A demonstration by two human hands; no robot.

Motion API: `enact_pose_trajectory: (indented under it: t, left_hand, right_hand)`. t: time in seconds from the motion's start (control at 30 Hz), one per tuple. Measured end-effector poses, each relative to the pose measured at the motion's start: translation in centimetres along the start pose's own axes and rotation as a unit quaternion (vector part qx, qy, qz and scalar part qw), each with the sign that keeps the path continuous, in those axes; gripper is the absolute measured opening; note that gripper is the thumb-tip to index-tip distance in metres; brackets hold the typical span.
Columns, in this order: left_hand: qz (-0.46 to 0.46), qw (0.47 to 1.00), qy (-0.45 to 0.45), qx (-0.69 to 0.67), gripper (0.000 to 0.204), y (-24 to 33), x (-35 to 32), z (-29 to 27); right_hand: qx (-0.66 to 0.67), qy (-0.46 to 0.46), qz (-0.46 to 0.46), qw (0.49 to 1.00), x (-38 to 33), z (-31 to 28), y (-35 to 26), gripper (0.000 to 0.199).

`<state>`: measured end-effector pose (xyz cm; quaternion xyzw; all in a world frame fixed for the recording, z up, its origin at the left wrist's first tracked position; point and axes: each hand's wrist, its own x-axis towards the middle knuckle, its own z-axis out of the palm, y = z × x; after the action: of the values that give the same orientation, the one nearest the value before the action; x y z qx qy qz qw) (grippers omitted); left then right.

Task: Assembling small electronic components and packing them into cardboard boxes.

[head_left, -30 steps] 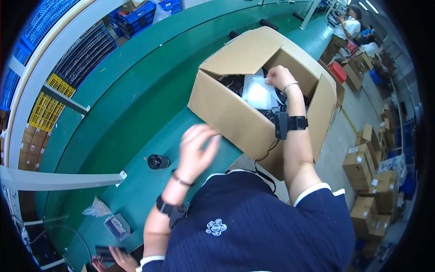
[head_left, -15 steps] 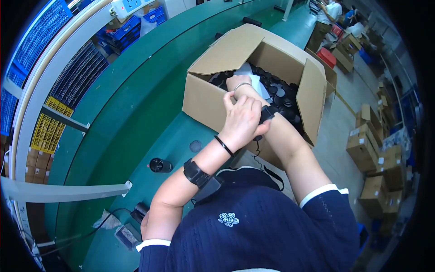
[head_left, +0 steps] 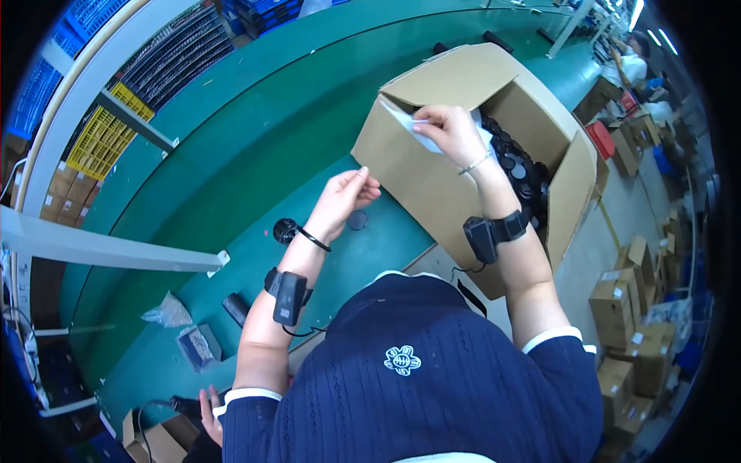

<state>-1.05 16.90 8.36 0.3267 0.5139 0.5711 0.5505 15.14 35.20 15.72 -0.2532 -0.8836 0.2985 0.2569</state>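
Pinching a white sheet (head_left: 427, 143), the right hand (head_left: 454, 137), cardboard carton (head_left: 421, 189) beneath, apparently positions it, needing steadiness next; left hand (head_left: 344, 201) with fingertips together.

My bare left hand (head_left: 345, 202) is raised at middle left, its fingers curled in loosely and the thumb tip close to the index finger. My left forearm (head_left: 266, 339) slants up from near left, with a thin black band (head_left: 316, 241) about the wrist. My bare right hand (head_left: 454, 139) reaches farther out and to the right, thumb and forefinger pinched. My right forearm (head_left: 525, 261) leans leftward from its bent elbow, a slim silvery bracelet (head_left: 475, 164) at the wrist.
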Motion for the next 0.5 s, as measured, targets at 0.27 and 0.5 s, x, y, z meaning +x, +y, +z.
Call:
enact_pose_trajectory:
  t: [0.27,0.5]
  left_hand:
    - [0.015,0.996,-0.090,-0.022,0.043,-1.6,-3.2,1.5]
    - [-0.044,0.916,0.077,-0.392,0.089,-1.1,-5.3,-4.0]
  right_hand:
    - [0.287,-0.067,0.032,0.955,2.1,6.5,-1.5,0.018]
    - [0.237,-0.189,-0.008,0.953,0.3,7.3,-4.1,0.016]
